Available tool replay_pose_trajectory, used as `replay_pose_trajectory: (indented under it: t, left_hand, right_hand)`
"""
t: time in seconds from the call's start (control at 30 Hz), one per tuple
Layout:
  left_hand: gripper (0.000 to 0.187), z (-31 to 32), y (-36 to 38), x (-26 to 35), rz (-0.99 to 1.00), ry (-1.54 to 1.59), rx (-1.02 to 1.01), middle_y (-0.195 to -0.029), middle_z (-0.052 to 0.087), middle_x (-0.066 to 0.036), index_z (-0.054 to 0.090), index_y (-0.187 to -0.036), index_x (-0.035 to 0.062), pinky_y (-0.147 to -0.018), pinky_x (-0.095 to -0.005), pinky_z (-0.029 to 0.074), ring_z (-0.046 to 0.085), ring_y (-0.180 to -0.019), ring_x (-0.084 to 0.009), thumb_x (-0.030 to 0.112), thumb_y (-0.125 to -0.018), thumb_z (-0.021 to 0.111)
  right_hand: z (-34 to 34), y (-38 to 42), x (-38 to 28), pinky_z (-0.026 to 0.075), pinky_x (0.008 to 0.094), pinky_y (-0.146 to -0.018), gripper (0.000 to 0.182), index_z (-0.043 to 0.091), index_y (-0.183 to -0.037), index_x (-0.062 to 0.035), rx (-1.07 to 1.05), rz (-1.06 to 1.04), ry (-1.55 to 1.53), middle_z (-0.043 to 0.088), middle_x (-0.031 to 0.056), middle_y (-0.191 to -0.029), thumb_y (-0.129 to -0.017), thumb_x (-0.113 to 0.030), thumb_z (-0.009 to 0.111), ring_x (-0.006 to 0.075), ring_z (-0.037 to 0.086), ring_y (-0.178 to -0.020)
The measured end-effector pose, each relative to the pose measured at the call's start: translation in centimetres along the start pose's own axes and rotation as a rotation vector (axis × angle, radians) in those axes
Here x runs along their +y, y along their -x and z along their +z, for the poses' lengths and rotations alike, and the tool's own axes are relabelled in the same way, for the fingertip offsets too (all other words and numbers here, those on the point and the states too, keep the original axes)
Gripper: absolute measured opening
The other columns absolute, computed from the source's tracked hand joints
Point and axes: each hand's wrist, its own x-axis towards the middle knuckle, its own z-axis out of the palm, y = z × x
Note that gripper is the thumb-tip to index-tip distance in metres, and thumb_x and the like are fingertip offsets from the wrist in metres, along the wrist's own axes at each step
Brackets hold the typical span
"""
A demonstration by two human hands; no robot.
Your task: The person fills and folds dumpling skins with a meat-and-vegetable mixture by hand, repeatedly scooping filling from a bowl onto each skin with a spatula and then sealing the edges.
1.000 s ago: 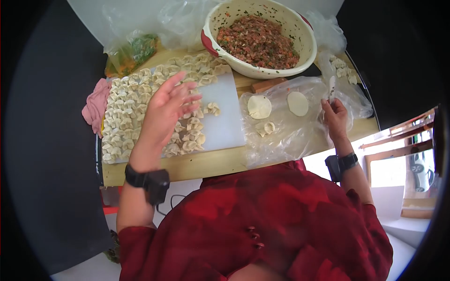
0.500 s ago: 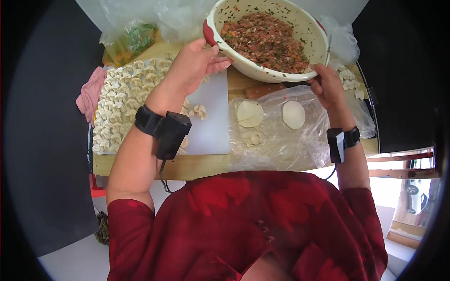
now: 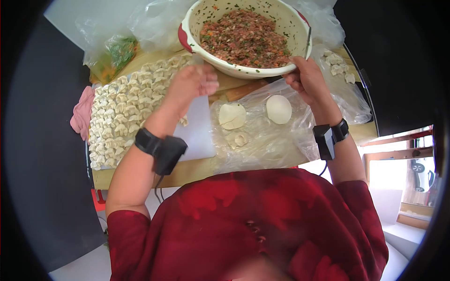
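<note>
A cream bowl (image 3: 243, 72) with red handles holds minced filling (image 3: 246, 40) flecked with green and orange. My right hand (image 3: 307, 80) has its fingers closed on the bowl's near right rim. My left hand (image 3: 194, 82), slightly blurred, is off the bowl, below its left handle, with its fingers curled; nothing shows in it. Under the left forearm lies a white board (image 3: 201, 126) bearing rows of folded dumplings (image 3: 123, 112). Two round wrappers (image 3: 232, 116) (image 3: 279, 109) and a small crumpled dough piece (image 3: 237, 139) lie on a clear plastic sheet (image 3: 262, 150).
A bag with green and orange vegetables (image 3: 117, 54) is at the back left, near a pink cloth (image 3: 83, 112). A wooden-handled tool (image 3: 246, 90) lies below the bowl. More dumplings (image 3: 338, 65) and plastic bags (image 3: 321, 25) are at the right back.
My left hand has let go of the bowl's left side and moved a little down from it. The whole view has shifted, so the bowl and wrappers appear further left.
</note>
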Motion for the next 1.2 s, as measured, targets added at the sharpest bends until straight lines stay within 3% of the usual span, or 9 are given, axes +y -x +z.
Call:
replay_pose_trajectory:
  t: [0.07,0.1,0.17,0.27,0.47,0.53,0.8,1.1,1.2]
  left_hand:
    - [0.024,0.0,-0.4,-2.5,0.253,-0.756,-0.224,-0.1,0.065,-0.014,0.062,-0.11,-0.0006,-0.08,-0.0373,0.055,0.066,-0.093,-0.0287,0.017,-0.094,0.056]
    - [0.024,1.0,0.0,-2.5,0.254,-0.755,-0.227,-0.1,0.065,-0.014,0.062,-0.11,-0.0006,-0.08,-0.0373,0.055,0.066,-0.093,-0.0287,0.017,-0.094,0.056]
    - [0.022,4.0,0.6,-2.3,0.637,-1.305,-0.161,-0.091,0.066,-0.02,0.067,-0.096,-0.0003,-0.078,-0.0422,0.053,0.065,-0.087,-0.0345,0.019,-0.086,0.064]
    - [0.024,5.9,-1.2,-3.9,0.642,-1.427,-0.182,-0.088,0.064,-0.024,0.068,-0.094,0.0016,-0.078,-0.0453,0.051,0.063,-0.085,-0.039,0.022,-0.083,0.066]
    - [0.025,6.4,0.6,-3.5,0.621,-1.534,-0.179,-0.089,0.065,-0.02,0.069,-0.09,0.0013,-0.077,-0.0437,0.053,0.064,-0.083,-0.0354,0.025,-0.083,0.066]
    - [0.027,6.5,1.0,-3.5,0.601,-1.56,-0.185,-0.089,0.065,-0.019,0.069,-0.089,0.0008,-0.076,-0.0433,0.053,0.064,-0.083,-0.0348,0.027,-0.083,0.066]
    - [0.031,5.3,-0.1,-3.1,0.377,-1.584,-0.015,-0.085,0.064,-0.018,0.069,-0.084,-0.0014,-0.074,-0.0432,0.053,0.064,-0.082,-0.0344,0.029,-0.084,0.066]
    - [0.025,3.3,-0.2,-3.4,0.617,-1.586,-0.058,-0.089,0.063,-0.018,0.071,-0.082,-0.0029,-0.08,-0.0413,0.051,0.061,-0.091,-0.0333,0.022,-0.08,0.07]
    - [0.023,3.3,0.2,-3.4,0.651,-1.578,-0.04,-0.084,0.062,-0.018,0.069,-0.082,-0.0013,-0.078,-0.0414,0.05,0.06,-0.086,-0.0348,0.021,-0.079,0.071]
  right_hand:
    - [0.2,0.3,-0.5,0.028,0.0193,-0.034,0.019,0.046,-0.106,-0.0014,0.017,0.027,-0.014,0.059,0.0068,-0.072,-0.094,-0.016,0.048,0.008,0.057,-0.05]
    - [0.3,0.3,-0.6,0.028,0.0201,-0.035,0.022,0.045,-0.109,-0.0002,0.021,0.029,-0.052,0.058,0.0079,-0.076,-0.093,-0.015,0.048,0.0091,0.058,-0.051]
    - [0.4,0.3,-0.7,0.029,0.0208,-0.035,0.025,0.043,-0.111,0.0011,0.017,0.025,-0.088,0.058,0.0091,-0.08,-0.092,-0.014,0.047,0.0102,0.058,-0.052]
    - [0.4,-0.2,-0.6,0.029,0.0205,-0.036,0.026,0.043,-0.113,0.0009,0.02,0.016,-0.095,0.057,0.0088,-0.083,-0.091,-0.012,0.047,0.0113,0.06,-0.055]
    - [0.7,-0.8,-1.4,0.026,0.0194,-0.033,0.018,0.044,-0.105,-0.0009,0.054,0.044,-0.1,0.056,0.0068,-0.076,-0.091,-0.011,0.047,0.0091,0.057,-0.049]
    - [0.4,-1.1,-1.5,0.029,0.0211,-0.036,0.023,0.044,-0.109,-0.0001,0.04,0.017,-0.076,0.058,0.0094,-0.08,-0.089,-0.012,0.048,0.0125,0.06,-0.053]
    - [0.7,-1.9,-2.1,0.03,0.0217,-0.036,0.023,0.044,-0.108,0.0012,0.015,0.015,-0.117,0.058,0.0107,-0.084,-0.089,-0.011,0.049,0.0137,0.061,-0.055]
    - [0.9,-2.2,-1.6,0.03,0.0216,-0.036,0.023,0.043,-0.109,0.0004,-0.005,0.023,-0.16,0.057,0.0107,-0.085,-0.089,-0.011,0.049,0.0129,0.06,-0.055]
    - [0.6,-2.8,-1.5,0.029,0.0216,-0.036,0.023,0.043,-0.109,-0.0001,-0.001,0.028,-0.154,0.057,0.0107,-0.084,-0.09,-0.011,0.048,0.0125,0.059,-0.054]
